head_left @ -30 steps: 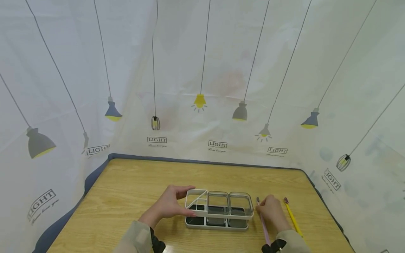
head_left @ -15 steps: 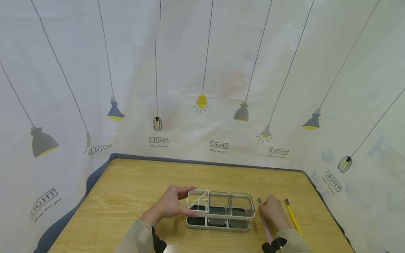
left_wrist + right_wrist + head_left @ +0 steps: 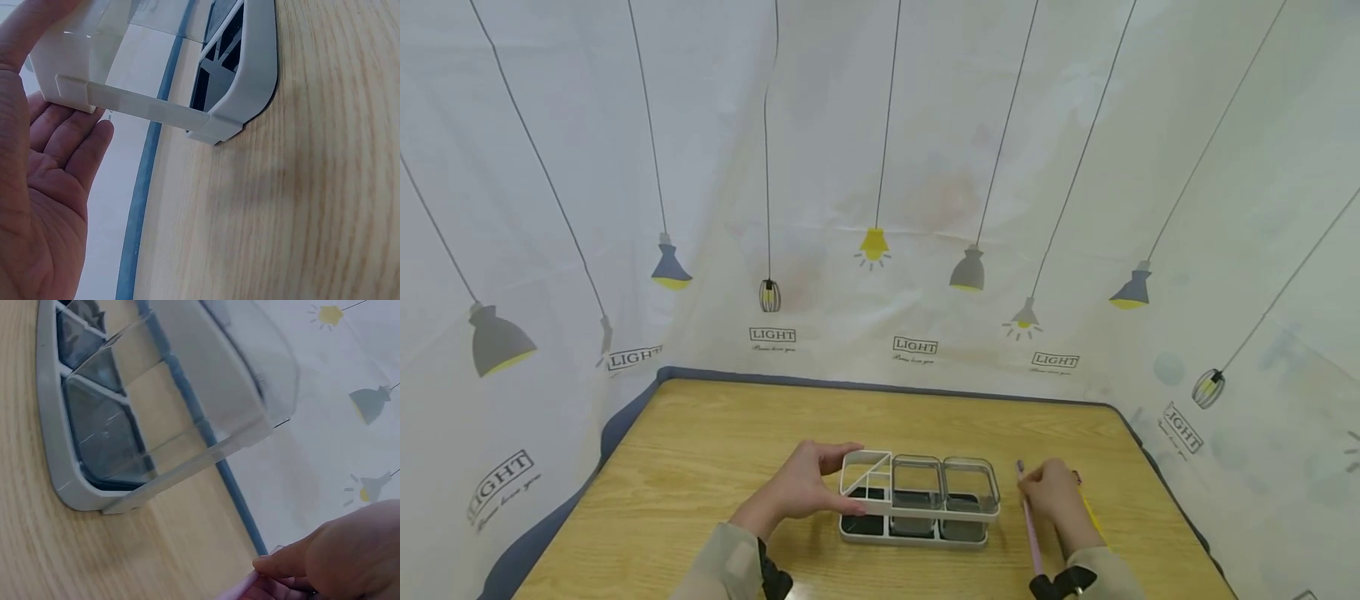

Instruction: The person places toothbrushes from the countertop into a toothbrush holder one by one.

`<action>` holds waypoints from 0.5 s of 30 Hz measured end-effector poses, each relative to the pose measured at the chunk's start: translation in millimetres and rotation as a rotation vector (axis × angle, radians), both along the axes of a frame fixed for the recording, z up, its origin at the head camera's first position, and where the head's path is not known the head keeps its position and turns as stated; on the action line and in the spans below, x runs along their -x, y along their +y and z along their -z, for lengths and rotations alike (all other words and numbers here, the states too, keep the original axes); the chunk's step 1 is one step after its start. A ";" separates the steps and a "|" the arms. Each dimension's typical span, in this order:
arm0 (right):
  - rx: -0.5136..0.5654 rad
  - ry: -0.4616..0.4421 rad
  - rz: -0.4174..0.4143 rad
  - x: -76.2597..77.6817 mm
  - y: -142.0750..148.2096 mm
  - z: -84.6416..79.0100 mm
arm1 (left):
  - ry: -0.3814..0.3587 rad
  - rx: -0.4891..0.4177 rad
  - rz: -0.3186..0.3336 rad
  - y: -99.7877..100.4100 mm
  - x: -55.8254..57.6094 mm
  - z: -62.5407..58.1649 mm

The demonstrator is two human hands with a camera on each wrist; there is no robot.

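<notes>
A two-tier toothbrush holder [image 3: 940, 540] stands on the table, white with dark compartments in its base. Two clear cups [image 3: 917, 479] sit in its upper tier, right of a white divided section [image 3: 867, 477]. My left hand [image 3: 801, 487] grips that section at the left end, thumb in front and fingers behind. In the left wrist view, the fingers [image 3: 69, 134] lie against the upper tier's underside. Right of the holder, my right hand [image 3: 1054, 497] pinches a pink toothbrush [image 3: 1031, 533] near its head. The right wrist view shows only a bit of pink handle [image 3: 240, 589] below the thumb.
A yellow toothbrush [image 3: 1092, 512] lies right of my right hand, partly hidden by it. The wooden table [image 3: 737, 417] has a blue-grey edge, and white sheeting [image 3: 850, 150] printed with lamps stands behind and on both sides.
My right hand and the pink toothbrush have shifted right, away from the holder, and now cover part of the yellow toothbrush. My left hand keeps its grip on the holder.
</notes>
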State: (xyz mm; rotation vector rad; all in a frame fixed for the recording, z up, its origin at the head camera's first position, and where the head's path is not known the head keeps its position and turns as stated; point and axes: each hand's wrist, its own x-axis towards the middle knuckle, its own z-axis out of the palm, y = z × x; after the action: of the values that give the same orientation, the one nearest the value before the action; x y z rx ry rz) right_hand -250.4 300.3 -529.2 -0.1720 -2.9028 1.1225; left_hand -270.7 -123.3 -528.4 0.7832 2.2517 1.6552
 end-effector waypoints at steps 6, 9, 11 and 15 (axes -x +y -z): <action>0.040 0.020 0.028 -6.0 -1.4 -24.2 | 0.005 0.009 -0.004 -1.5 0.7 0.6; 0.040 0.034 0.028 -9.1 -1.1 -35.6 | 0.010 0.011 -0.005 -2.0 0.4 0.6; 0.037 0.044 0.032 -10.0 0.9 -40.4 | 0.011 0.015 -0.006 -1.9 0.4 0.7; 0.021 0.085 0.048 -10.8 5.1 -50.2 | 0.016 0.016 0.001 -0.3 0.6 1.0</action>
State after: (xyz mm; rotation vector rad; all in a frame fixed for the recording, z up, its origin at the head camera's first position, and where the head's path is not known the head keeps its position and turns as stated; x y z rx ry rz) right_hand -239.6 305.4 -478.9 -0.1891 -2.7985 1.1241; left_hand -271.3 -123.6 -529.4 0.7968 2.2715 1.6346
